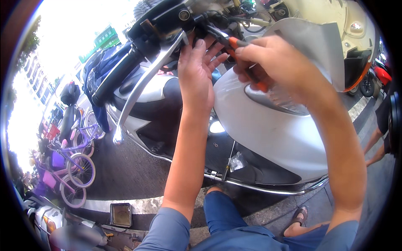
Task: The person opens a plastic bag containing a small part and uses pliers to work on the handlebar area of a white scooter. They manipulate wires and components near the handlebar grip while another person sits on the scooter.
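My right hand (268,62) grips a pair of pliers (250,73) with orange and black handles. Their metal jaws reach into the cables and parts below the handlebar (184,16) of a scooter; what the jaws touch is too small to tell. Palm up, my left hand (197,67) is raised beside the jaws, its fingers apart and holding nothing I can see. Some fingertips are hidden among the dark parts. A silver brake lever (148,85) curves down left of that hand, beside the black grip (117,77). The white body panel (268,129) lies below.
On the scooter's dark footboard lie a screwdriver (229,161), a small clear plastic bag (238,161) and small washers (215,145). A loose grey panel (314,46) stands up at the right. Purple and pink bicycles (75,163) are at the left. Another person's legs (374,144) show at far right.
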`<state>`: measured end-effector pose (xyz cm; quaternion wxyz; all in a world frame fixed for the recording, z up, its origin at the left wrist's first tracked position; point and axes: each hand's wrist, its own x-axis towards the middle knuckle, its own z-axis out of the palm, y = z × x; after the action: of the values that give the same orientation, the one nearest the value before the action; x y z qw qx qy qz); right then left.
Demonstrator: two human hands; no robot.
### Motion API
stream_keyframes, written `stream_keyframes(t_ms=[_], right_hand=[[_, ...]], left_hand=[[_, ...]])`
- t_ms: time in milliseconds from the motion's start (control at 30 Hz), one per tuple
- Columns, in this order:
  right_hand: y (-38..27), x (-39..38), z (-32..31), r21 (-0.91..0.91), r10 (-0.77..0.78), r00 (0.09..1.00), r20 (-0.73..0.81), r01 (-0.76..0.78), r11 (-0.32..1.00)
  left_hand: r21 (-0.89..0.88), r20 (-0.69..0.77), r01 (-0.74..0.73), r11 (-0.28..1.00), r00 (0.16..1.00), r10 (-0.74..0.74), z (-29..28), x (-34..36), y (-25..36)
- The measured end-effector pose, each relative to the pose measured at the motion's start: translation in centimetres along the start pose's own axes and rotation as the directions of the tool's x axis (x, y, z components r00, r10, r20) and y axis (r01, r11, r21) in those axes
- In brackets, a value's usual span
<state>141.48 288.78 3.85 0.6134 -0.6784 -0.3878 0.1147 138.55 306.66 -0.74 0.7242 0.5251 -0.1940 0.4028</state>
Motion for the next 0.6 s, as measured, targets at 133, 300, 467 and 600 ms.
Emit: stream_keyframes(t_ms=[133, 300, 467, 600], right_hand=[[-1.1, 1.1, 0.1, -0.300, -0.074, 0.997, -0.015, 0.066, 0.952], [-4.7, 0.0, 0.1, -0.673, -0.071, 0.996, 0.052, 0.088, 0.734], [-6.9, -1.6, 1.3, -0.887, -0.185, 0.960, 0.211, 0.267, 0.377], [-7.4, 0.4, 1.2, -0.819, 0.032, 0.999, -0.005, -0.022, 0.573]], left_hand=[[0.034, -0.005, 0.002, 0.999, 1.000, -0.002, 0.0, -0.1, -0.1], [0.062, 0.027, -0.011, 0.998, 1.000, 0.009, 0.0, -0.1, 0.0], [0.092, 0.000, -0.021, 0.996, 1.000, 0.021, 0.2, -0.2, -0.1], [0.103, 0.008, -0.023, 0.994, 1.000, 0.023, 0.1, 0.0, -0.3]])
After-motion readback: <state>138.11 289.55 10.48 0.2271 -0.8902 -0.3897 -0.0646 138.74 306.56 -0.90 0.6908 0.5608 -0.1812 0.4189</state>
